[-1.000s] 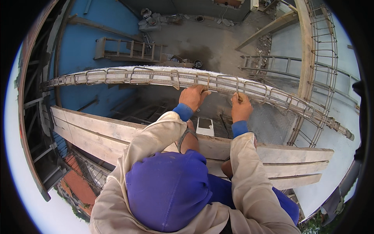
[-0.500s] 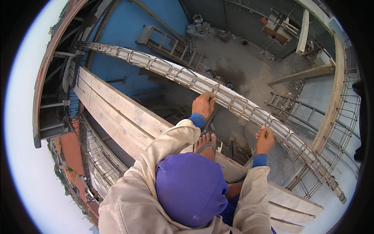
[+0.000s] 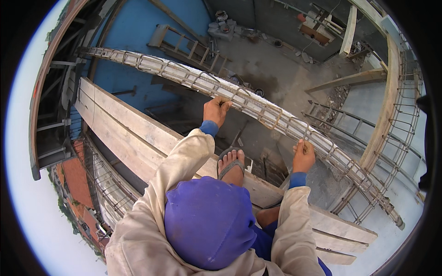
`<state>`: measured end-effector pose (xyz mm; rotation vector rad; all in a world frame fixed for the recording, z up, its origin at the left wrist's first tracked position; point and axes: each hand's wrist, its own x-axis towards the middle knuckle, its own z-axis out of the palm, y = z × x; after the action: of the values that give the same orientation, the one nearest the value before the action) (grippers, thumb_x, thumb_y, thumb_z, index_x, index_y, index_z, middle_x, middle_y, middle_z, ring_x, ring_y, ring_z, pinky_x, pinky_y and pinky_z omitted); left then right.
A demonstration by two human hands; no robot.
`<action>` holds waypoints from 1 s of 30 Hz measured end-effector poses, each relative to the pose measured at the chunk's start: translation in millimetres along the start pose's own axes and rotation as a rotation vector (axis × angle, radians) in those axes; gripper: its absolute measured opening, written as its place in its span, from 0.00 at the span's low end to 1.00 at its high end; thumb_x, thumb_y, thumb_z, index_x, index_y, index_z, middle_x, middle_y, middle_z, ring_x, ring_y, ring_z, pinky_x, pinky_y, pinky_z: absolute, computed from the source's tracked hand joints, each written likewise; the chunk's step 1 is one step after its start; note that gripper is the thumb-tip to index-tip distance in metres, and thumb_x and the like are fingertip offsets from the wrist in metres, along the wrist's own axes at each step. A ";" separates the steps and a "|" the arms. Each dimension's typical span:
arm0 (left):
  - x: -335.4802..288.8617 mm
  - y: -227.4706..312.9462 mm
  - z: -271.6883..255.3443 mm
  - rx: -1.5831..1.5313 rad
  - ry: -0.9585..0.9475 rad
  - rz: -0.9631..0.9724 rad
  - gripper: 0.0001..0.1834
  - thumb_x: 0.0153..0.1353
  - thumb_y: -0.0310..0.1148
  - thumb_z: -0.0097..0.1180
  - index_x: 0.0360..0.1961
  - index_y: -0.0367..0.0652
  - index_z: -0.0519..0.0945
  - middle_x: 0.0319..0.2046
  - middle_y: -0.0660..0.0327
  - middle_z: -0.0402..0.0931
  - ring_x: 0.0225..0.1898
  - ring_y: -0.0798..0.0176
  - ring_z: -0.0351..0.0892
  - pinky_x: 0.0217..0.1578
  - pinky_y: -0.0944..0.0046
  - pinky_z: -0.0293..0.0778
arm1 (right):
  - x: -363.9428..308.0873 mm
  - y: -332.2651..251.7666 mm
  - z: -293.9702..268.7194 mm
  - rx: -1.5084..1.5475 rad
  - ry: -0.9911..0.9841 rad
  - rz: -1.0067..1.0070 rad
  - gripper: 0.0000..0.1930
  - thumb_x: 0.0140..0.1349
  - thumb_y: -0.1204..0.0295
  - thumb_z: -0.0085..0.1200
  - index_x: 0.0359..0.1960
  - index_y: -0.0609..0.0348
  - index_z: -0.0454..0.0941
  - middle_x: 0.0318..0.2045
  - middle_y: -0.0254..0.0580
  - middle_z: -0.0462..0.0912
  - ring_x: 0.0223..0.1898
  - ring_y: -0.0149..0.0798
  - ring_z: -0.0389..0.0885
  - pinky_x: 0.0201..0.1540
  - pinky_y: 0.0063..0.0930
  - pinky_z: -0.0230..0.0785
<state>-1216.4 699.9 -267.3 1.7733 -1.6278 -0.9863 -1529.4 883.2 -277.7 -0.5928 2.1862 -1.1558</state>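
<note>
A long rebar cage (image 3: 193, 76) of steel bars and bent stirrups runs across from upper left to lower right, along a pale white-edged beam. My left hand (image 3: 215, 112) is closed at the cage's near side, its fingertips pinched at a bar there. Farther right, my right hand (image 3: 303, 158) is closed around a thin metal rod (image 3: 305, 133) that reaches up to the cage. Whether this rod is a stirrup leg or a tool, I cannot tell. Both hands wear the blue cuffs of long beige sleeves.
Wooden planks (image 3: 131, 133) lie below me, with a sandalled foot (image 3: 231, 165) on them. Far below is a concrete floor (image 3: 262, 64) with rubble. A wooden ladder (image 3: 189, 50) leans by the blue wall (image 3: 138, 27). Another rebar cage (image 3: 400, 119) stands at right.
The whole view has shifted slightly. My left hand has moved left along the rebar cage; my right hand stays near the same spot, still gripping the thin rod.
</note>
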 end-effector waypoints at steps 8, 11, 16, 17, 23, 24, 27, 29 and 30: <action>7.1 -2.5 5.5 -0.060 -0.026 -0.135 0.10 0.68 0.32 0.69 0.38 0.33 0.85 0.28 0.54 0.88 0.30 0.63 0.88 0.36 0.63 0.82 | -3.0 -3.2 2.4 -0.030 0.080 -0.002 0.12 0.72 0.66 0.65 0.43 0.64 0.85 0.31 0.43 0.90 0.32 0.35 0.92 0.38 0.30 0.82; -7.0 15.5 9.4 0.175 0.135 0.099 0.14 0.64 0.34 0.74 0.39 0.35 0.83 0.34 0.52 0.88 0.34 0.55 0.88 0.37 0.60 0.81 | -1.7 -7.5 3.0 -0.045 0.091 0.030 0.12 0.71 0.64 0.65 0.42 0.63 0.84 0.30 0.45 0.91 0.32 0.38 0.93 0.39 0.32 0.82; -46.2 56.7 54.6 0.133 -0.360 0.166 0.15 0.63 0.38 0.73 0.42 0.39 0.85 0.38 0.51 0.87 0.38 0.49 0.88 0.40 0.53 0.82 | -3.0 -12.7 3.4 -0.149 0.092 0.075 0.14 0.69 0.63 0.67 0.40 0.64 0.84 0.30 0.47 0.91 0.32 0.41 0.93 0.41 0.34 0.82; -53.3 63.6 67.0 0.136 -0.408 0.185 0.15 0.64 0.39 0.73 0.43 0.39 0.85 0.39 0.51 0.87 0.39 0.48 0.88 0.41 0.52 0.82 | -2.4 -13.1 3.6 -0.132 0.077 0.090 0.14 0.69 0.62 0.67 0.40 0.64 0.84 0.29 0.47 0.91 0.32 0.42 0.93 0.41 0.34 0.82; -64.7 82.2 94.8 0.322 -0.403 0.312 0.14 0.65 0.43 0.69 0.42 0.43 0.86 0.43 0.53 0.86 0.41 0.42 0.87 0.42 0.46 0.82 | 0.0 -14.0 5.7 -0.086 0.081 0.115 0.15 0.69 0.62 0.68 0.39 0.64 0.83 0.29 0.46 0.92 0.31 0.37 0.92 0.39 0.32 0.82; -63.3 83.0 96.4 0.325 -0.407 0.306 0.14 0.65 0.42 0.70 0.41 0.44 0.87 0.42 0.53 0.86 0.40 0.42 0.87 0.41 0.46 0.82 | 0.9 -13.6 5.8 -0.099 0.071 0.064 0.15 0.69 0.62 0.68 0.39 0.64 0.83 0.29 0.45 0.91 0.31 0.36 0.92 0.38 0.31 0.82; -64.9 82.0 99.0 0.315 -0.418 0.323 0.11 0.66 0.40 0.68 0.42 0.44 0.86 0.42 0.53 0.85 0.40 0.42 0.87 0.40 0.44 0.82 | 1.8 -10.5 3.9 -0.089 0.053 0.078 0.14 0.70 0.63 0.68 0.39 0.64 0.83 0.29 0.44 0.91 0.30 0.34 0.91 0.37 0.30 0.82; -65.5 79.3 99.8 0.278 -0.397 0.368 0.11 0.67 0.39 0.66 0.42 0.43 0.85 0.43 0.54 0.84 0.39 0.41 0.86 0.40 0.43 0.82 | 3.0 -7.4 2.4 -0.016 0.036 0.087 0.14 0.70 0.63 0.67 0.38 0.64 0.83 0.29 0.44 0.91 0.30 0.33 0.91 0.37 0.29 0.81; -65.0 77.8 100.6 0.280 -0.429 0.349 0.11 0.67 0.38 0.66 0.42 0.43 0.85 0.43 0.54 0.84 0.39 0.41 0.86 0.40 0.43 0.82 | 3.8 -5.6 2.0 -0.068 0.040 0.070 0.14 0.70 0.64 0.67 0.38 0.64 0.83 0.29 0.43 0.90 0.30 0.33 0.91 0.37 0.29 0.81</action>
<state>-1343.9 763.0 -254.9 1.4248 -2.3472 -1.0581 -1530.2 876.7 -275.1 -0.5214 2.2688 -1.0693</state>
